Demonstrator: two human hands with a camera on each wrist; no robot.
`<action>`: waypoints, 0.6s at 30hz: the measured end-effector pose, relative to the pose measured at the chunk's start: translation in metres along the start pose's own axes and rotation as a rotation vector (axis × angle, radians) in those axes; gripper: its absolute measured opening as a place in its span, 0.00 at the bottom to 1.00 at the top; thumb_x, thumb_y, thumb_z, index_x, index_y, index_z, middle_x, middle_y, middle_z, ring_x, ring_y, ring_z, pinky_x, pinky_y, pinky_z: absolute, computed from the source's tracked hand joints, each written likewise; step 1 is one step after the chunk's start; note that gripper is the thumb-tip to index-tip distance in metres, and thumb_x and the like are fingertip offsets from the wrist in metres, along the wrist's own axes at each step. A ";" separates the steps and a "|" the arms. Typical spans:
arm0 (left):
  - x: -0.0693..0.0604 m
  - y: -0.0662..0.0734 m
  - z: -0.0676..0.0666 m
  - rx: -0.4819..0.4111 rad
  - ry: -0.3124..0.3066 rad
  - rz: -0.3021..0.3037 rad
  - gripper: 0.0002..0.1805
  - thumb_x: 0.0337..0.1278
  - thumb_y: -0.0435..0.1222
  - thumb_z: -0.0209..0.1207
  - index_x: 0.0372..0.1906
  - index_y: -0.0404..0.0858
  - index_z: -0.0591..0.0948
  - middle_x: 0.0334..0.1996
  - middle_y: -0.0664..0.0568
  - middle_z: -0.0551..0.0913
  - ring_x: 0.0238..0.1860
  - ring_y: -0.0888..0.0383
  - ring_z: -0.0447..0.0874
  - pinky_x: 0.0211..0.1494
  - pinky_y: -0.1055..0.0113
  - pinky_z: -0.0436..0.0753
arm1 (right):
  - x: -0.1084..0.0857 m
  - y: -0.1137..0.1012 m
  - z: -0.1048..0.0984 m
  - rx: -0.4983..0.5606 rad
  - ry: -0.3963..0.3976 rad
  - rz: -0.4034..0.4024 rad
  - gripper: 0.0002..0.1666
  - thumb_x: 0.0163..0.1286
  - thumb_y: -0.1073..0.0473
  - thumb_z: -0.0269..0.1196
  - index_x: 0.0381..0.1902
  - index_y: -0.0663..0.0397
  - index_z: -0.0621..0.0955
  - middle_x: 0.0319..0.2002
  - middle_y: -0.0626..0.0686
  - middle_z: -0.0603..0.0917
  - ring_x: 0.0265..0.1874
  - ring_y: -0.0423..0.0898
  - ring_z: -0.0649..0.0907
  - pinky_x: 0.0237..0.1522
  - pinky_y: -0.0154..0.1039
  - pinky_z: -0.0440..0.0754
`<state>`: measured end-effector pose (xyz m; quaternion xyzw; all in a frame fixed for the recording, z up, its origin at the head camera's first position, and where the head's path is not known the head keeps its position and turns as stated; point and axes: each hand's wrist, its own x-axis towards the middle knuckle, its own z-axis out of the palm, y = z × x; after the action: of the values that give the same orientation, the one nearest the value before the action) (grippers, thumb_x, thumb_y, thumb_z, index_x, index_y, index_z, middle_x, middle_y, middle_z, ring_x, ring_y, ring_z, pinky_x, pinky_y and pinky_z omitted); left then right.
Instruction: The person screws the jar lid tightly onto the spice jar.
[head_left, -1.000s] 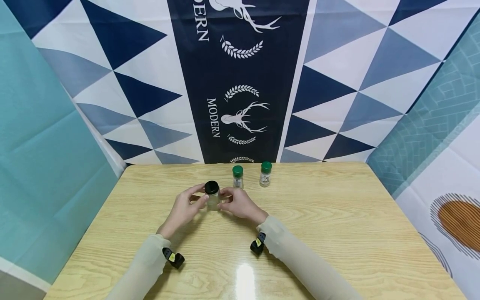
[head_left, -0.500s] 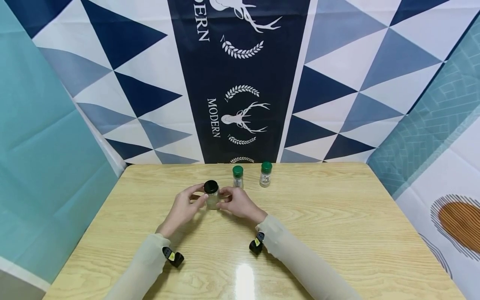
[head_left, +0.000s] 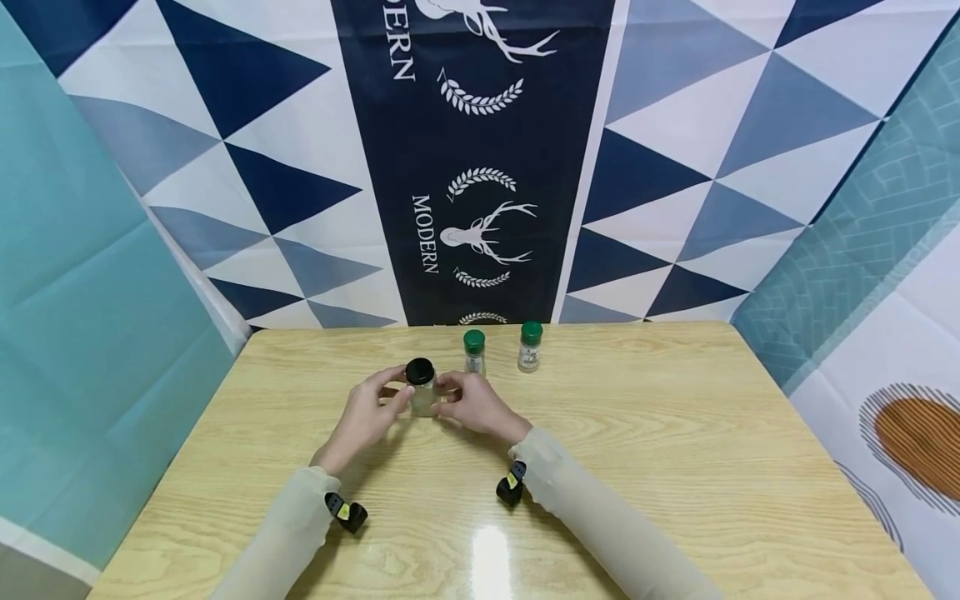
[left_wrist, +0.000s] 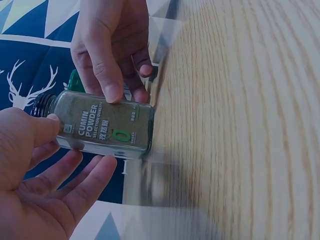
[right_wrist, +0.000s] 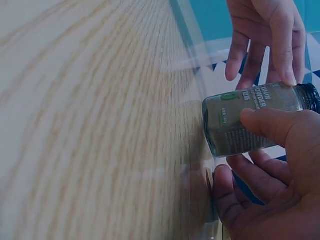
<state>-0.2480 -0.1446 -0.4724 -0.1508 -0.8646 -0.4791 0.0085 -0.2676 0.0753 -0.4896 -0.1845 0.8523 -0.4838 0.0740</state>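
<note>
A square glass jar (head_left: 423,402) with a black lid (head_left: 420,371) stands upright between the two hands. In the left wrist view the jar (left_wrist: 102,122) bears a "CUMIN POWDER" label and holds brownish powder. The left hand (head_left: 372,410) pinches it near the lid from the left, thumb on the front side. From the right, the right hand (head_left: 480,407) grips its lower body between thumb and fingers, as the right wrist view of that hand (right_wrist: 280,170) confirms. Whether the jar's base touches the table is hard to tell.
Two small shaker bottles with green caps stand behind on the wooden table (head_left: 637,442): a nearer bottle (head_left: 474,348), partly hidden by the right hand, and another bottle (head_left: 529,350) to its right. A patterned cloth backdrop (head_left: 480,167) rises at the table's far edge.
The jar and both hands have shifted very slightly left and away from the person. Both hands keep the same hold, and the green-capped bottles stay in place.
</note>
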 end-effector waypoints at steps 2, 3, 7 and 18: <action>0.000 0.001 0.000 0.006 0.002 0.003 0.23 0.73 0.39 0.61 0.70 0.43 0.77 0.58 0.43 0.84 0.49 0.46 0.89 0.45 0.60 0.90 | 0.000 -0.001 0.000 0.000 0.002 0.006 0.28 0.67 0.60 0.72 0.63 0.62 0.80 0.57 0.58 0.86 0.46 0.47 0.85 0.51 0.40 0.86; 0.000 0.001 0.000 0.008 0.002 0.002 0.23 0.73 0.39 0.61 0.70 0.43 0.77 0.57 0.43 0.84 0.49 0.46 0.89 0.45 0.60 0.90 | 0.000 -0.001 0.000 -0.001 0.003 0.010 0.27 0.68 0.61 0.72 0.63 0.62 0.80 0.57 0.57 0.86 0.46 0.47 0.85 0.51 0.40 0.86; 0.000 0.004 -0.001 0.019 0.002 -0.005 0.23 0.74 0.39 0.61 0.70 0.43 0.77 0.58 0.43 0.84 0.49 0.45 0.89 0.46 0.58 0.90 | 0.001 -0.001 0.000 -0.003 0.004 0.006 0.27 0.68 0.61 0.71 0.63 0.62 0.80 0.57 0.58 0.86 0.46 0.48 0.85 0.52 0.41 0.86; 0.000 0.006 -0.002 0.056 0.003 -0.006 0.23 0.74 0.39 0.60 0.70 0.42 0.77 0.58 0.42 0.84 0.52 0.42 0.88 0.49 0.54 0.90 | 0.001 0.000 0.001 0.002 0.008 -0.001 0.27 0.68 0.60 0.72 0.62 0.61 0.81 0.57 0.57 0.87 0.45 0.47 0.86 0.49 0.38 0.86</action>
<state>-0.2465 -0.1440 -0.4666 -0.1474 -0.8781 -0.4550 0.0125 -0.2685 0.0739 -0.4906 -0.1829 0.8520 -0.4855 0.0703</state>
